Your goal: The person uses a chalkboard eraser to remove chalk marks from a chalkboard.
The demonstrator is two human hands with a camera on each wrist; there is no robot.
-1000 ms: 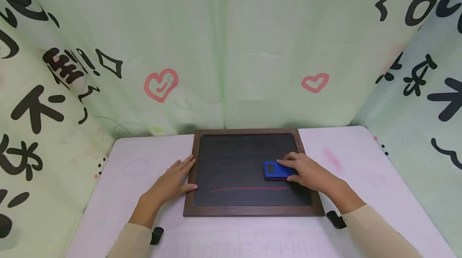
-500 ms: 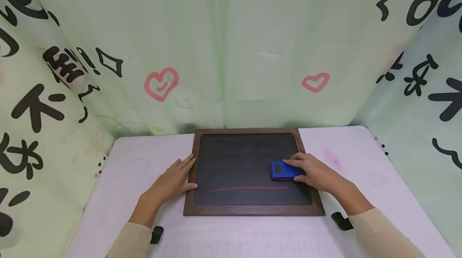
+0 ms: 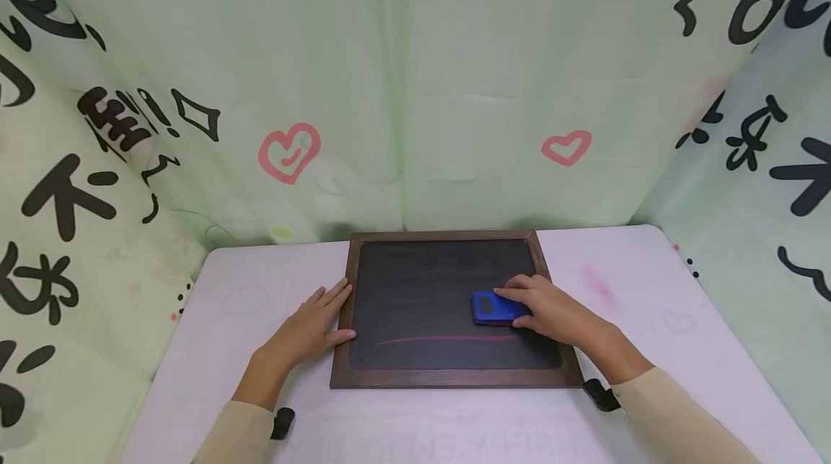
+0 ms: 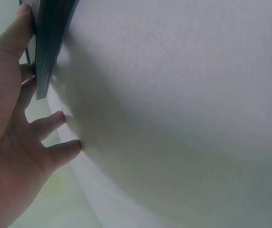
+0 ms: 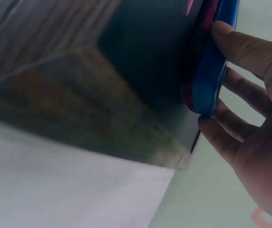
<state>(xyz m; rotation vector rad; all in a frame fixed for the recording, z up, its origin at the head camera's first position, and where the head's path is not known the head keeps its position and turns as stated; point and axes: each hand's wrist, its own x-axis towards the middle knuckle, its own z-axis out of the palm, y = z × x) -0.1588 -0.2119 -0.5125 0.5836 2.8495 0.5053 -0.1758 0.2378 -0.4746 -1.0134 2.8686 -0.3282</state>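
Observation:
A blackboard (image 3: 428, 283) in a brown wooden frame lies on the table, with a pink line (image 3: 448, 338) drawn across its lower part. The right hand (image 3: 552, 309) grips a blue eraser (image 3: 495, 307) flat against the board, just above the line's right end. In the right wrist view, thumb and fingers of the right hand (image 5: 264, 109) pinch the sides of the eraser (image 5: 212, 71). The left hand (image 3: 305, 330) rests with straight fingers on the frame's left edge. The left wrist view shows the left hand (image 4: 17, 118) touching the frame (image 4: 50, 47), its fingers spread.
The pale table (image 3: 247, 291) carries a faint pink smudge (image 3: 599, 287) right of the board. Behind it and at both sides hang light green curtains (image 3: 467, 89) with black writing and red hearts. A black wrist device (image 3: 282, 423) shows at the left sleeve.
The right hand and the eraser slid a little to the right, then back to the left along the board. The left hand has stayed on the frame, and the pink line looks about the same.

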